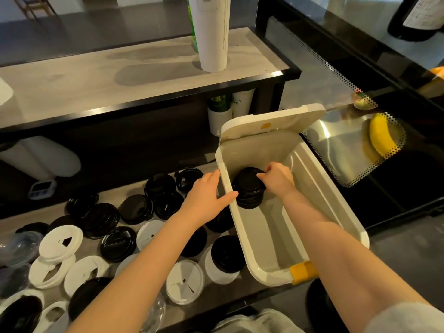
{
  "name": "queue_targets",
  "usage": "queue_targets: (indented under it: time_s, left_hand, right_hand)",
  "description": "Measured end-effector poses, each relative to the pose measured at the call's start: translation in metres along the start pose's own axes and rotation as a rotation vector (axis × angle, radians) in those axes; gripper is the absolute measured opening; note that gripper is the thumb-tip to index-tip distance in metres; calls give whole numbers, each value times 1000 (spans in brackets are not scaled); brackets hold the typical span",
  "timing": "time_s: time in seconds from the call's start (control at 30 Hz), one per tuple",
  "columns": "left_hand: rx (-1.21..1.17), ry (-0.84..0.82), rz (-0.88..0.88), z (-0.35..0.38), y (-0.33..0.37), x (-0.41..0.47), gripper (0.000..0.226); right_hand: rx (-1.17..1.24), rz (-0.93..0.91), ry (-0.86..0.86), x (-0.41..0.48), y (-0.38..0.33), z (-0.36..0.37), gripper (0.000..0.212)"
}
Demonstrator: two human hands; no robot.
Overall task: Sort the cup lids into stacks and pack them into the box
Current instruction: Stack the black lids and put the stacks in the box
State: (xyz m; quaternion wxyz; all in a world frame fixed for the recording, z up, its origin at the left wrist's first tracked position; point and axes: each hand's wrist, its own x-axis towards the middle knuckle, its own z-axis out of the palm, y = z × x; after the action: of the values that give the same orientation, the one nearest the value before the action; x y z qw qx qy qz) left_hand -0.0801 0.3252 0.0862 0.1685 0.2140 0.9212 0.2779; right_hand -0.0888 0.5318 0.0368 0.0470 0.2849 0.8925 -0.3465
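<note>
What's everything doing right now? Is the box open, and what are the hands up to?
White plastic box: open, hinged lid tipped up.
Yellow latch: undone.
Stack of black plastic cup lids: inside the box, gripped from above.
Right hand: grips the stack.
Left hand: fingers straight, rests on the box's rim.
Loose black and white cup lids: scattered on the counter, unsorted.

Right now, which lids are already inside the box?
Only the black stack the right hand grips, at the far end of the box; other lids lie outside on the counter.

Blk lid stack (248, 188); cream box (336, 200), yellow latch (304, 271).
</note>
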Motion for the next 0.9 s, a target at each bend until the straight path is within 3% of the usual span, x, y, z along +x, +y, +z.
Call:
queue_targets:
  time_s: [0.17, 0.3, 0.47, 0.73, 0.9]
  left_hand:
    - [27, -4, -20, 0, 0, 0, 73]
    - [27, -2, -7, -1, -1, 0, 73]
    - [18, -6, -14, -1, 1, -1, 76]
    - [23, 2, -3, 0, -1, 1, 73]
    - [63, -7, 12, -4, -4, 3, 70]
  right_hand:
    - [-207, -71, -47, -6, -1, 12, 40]
    - [-208, -131, -37, -4, 0, 6, 50]
    - [-206, -231, -289, 1, 7, 0, 80]
    - [-409, -253, -290, -1, 9, 2, 77]
    - [-329, -233, -303, -10, 0, 0, 78]
